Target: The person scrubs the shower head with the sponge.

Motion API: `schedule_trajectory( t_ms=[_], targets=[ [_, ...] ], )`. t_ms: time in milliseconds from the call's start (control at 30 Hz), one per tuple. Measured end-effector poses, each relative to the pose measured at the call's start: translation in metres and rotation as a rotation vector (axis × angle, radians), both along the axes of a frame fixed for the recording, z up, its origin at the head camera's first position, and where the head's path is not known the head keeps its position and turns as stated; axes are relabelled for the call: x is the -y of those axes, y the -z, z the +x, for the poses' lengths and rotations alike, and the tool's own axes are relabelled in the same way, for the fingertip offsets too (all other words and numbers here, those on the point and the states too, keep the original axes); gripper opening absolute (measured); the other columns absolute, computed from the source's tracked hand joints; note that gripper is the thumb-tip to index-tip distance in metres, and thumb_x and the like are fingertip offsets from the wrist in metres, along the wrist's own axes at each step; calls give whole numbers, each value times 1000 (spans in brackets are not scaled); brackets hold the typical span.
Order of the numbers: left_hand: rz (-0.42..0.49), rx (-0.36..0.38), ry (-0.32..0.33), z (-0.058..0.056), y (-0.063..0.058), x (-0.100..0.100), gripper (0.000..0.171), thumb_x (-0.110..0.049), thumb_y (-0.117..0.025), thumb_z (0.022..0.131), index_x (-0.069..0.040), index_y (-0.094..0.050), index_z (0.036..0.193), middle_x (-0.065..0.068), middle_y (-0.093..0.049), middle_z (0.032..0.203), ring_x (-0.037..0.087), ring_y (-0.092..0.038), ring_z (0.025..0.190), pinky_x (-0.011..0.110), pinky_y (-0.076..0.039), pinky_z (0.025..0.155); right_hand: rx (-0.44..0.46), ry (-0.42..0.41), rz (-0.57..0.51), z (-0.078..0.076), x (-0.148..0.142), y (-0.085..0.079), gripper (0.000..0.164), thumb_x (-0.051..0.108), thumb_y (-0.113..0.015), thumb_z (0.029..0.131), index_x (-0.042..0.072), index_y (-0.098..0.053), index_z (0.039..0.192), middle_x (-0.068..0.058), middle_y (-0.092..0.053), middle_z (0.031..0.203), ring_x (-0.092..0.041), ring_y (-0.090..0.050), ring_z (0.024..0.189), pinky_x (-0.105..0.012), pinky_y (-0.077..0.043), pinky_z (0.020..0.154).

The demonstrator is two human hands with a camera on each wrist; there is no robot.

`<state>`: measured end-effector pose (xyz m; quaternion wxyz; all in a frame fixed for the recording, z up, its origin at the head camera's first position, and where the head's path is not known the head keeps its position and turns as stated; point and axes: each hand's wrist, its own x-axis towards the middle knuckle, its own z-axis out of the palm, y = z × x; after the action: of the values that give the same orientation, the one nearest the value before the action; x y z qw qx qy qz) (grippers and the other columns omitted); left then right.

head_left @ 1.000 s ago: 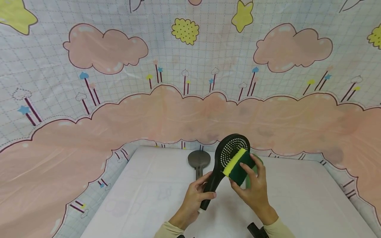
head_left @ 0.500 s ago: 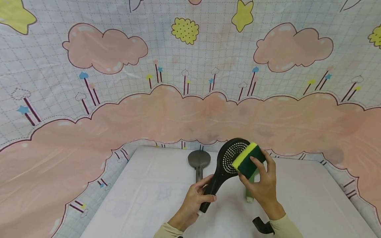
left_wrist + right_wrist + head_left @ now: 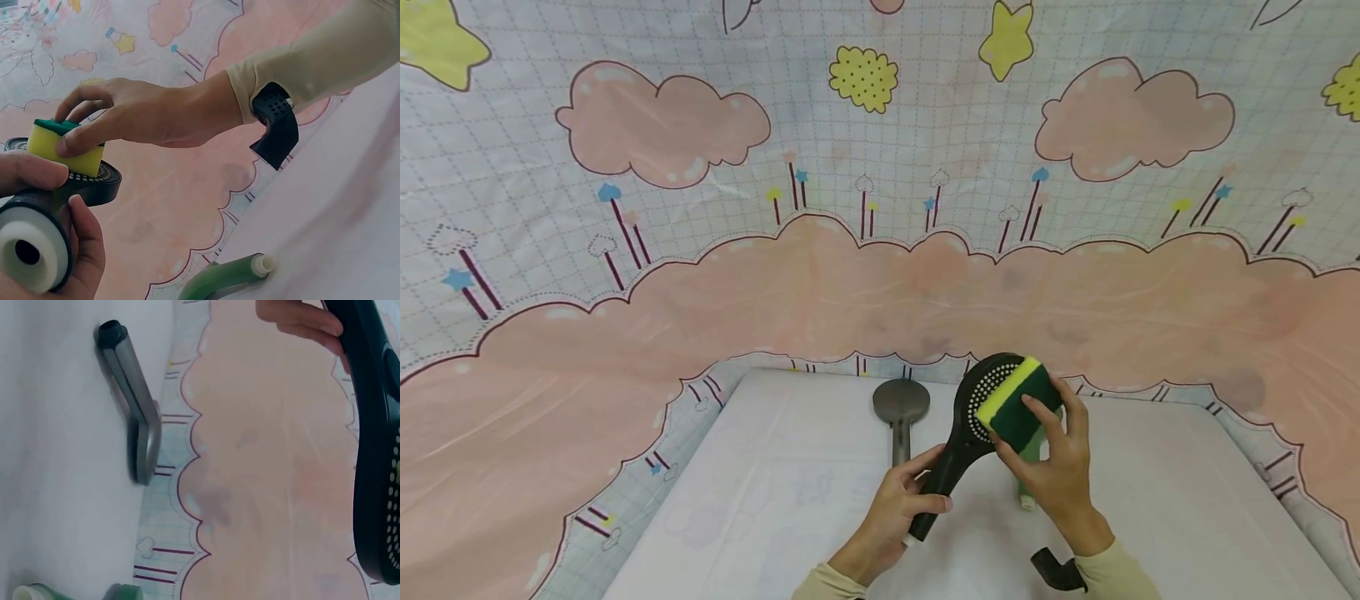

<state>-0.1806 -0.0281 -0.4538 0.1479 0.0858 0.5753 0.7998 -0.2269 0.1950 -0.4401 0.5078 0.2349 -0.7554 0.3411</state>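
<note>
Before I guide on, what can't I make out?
Black shower head, part of its face: head view, covered by the sponge.
Green item, upper end: head view, behind sponge and right hand; both wrist views, cut off by bottom edge.
Sponge: right wrist view, mostly past right edge.

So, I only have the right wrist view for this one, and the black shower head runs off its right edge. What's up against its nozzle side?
Observer: In the head view, a yellow and green sponge, its yellow side facing the nozzles, pinched in the right hand.

Reviewer: Ok. I see some fingers by the handle at the top of my picture. Whose are they?

Observer: They belong to the left hand; the head view shows it gripping the black shower head with the thumb across the handle.

Reviewer: And the far end of that handle?

Observer: The left wrist view shows a white end fitting with a dark round opening.
</note>
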Motion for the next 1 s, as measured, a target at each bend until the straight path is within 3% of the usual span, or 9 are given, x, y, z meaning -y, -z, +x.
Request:
schedule_trajectory(
  t_ms=[533,767,1000],
  targets=[
    [3,-10,17,-1,1,-4,76,6,-67,75,-5,-44,147,11,-54,129,17,-55,118,24,-47,89,-72,-42,50,5,10,2,61,57,-65,87,5,-64,118,-32,-43,140,-37,-41,132,-19,-31,115],
    [4,-1,21,1,3,-2,75,6,-67,74,-5,-46,146,11,-55,128,16,-56,117,23,-48,88,-75,-25,58,2,7,-2,62,58,-64,88,4,-63,119,-33,-44,140,-41,-42,130,-16,-32,113],
    [0,-11,28,3,6,-4,74,6,-68,72,-5,-49,143,9,-59,125,15,-57,113,23,-48,87,-63,-7,27,1,6,-8,62,57,-64,89,3,-63,120,-33,-42,140,-34,-41,134,-14,-32,111]
  ],
)
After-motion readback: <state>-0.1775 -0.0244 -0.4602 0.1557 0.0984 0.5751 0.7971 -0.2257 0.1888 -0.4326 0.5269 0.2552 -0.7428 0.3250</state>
